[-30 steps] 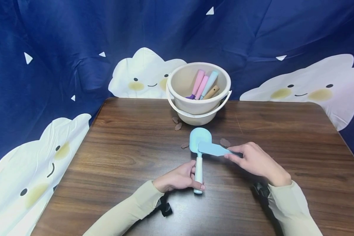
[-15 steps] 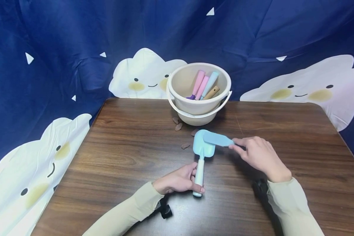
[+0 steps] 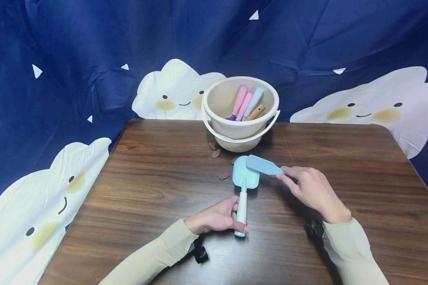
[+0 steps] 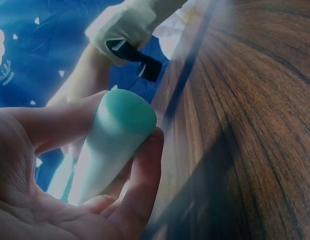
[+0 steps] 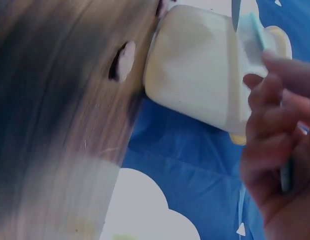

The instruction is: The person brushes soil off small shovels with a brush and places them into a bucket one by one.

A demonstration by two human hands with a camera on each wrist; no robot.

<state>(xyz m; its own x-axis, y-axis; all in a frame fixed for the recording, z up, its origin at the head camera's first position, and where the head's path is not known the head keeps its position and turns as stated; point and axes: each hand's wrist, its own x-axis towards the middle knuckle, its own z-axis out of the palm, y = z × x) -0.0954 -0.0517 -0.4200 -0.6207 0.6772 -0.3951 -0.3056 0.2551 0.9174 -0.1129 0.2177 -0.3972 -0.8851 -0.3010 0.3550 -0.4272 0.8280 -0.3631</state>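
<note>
In the head view, my left hand (image 3: 217, 215) grips the white handle of a light blue toy shovel (image 3: 244, 180), its head pointing away from me. The left wrist view shows the handle's green end (image 4: 130, 110) between thumb and fingers. My right hand (image 3: 315, 192) pinches the near end of a light blue flat spatula (image 3: 265, 165). Its blade overlaps the upper right of the shovel head. In the right wrist view, the fingers (image 5: 270, 145) curl around the spatula's handle. Brown flat pieces lie close by, one left of the shovel (image 3: 224, 176), another partly hidden behind its head.
A beige bucket (image 3: 240, 132) stands at the back of the brown wooden table (image 3: 157, 170). Pink, blue and tan handles (image 3: 249, 103) stick up inside it. Two brown pieces (image 3: 215, 153) lie at its front left. A blue curtain with clouds hangs behind.
The spatula blade has moved away from me and rightward over the shovel head. The shovel has shifted slightly right and tilted. A brown piece beside the shovel's upper left edge has come into sight.
</note>
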